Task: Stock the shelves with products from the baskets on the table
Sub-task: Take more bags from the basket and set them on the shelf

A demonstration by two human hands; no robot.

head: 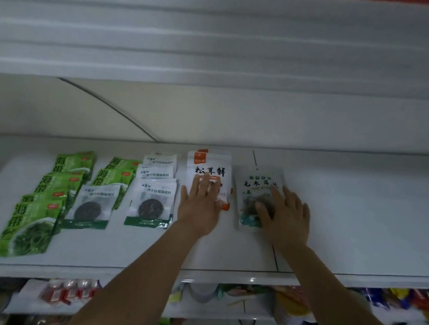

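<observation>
On the white shelf [367, 200] lies a white packet with an orange tab and black lettering [208, 165]. My left hand [200, 207] presses flat on its lower half with straight fingers. Just to the right lies a clear packet of dark fungus with a green label [258, 184]. My right hand [285, 213] rests flat on its lower right part, fingers spread. Left of these sit two columns of white packets with dark round contents [151, 204] and stacks of green seaweed packets [29, 225].
An upper shelf [198, 47] overhangs close above. Below the shelf's front edge [218, 273] are lower shelves with red-capped bottles [69, 291] and mixed colourful goods [401, 299]. The right half of the white shelf is bare.
</observation>
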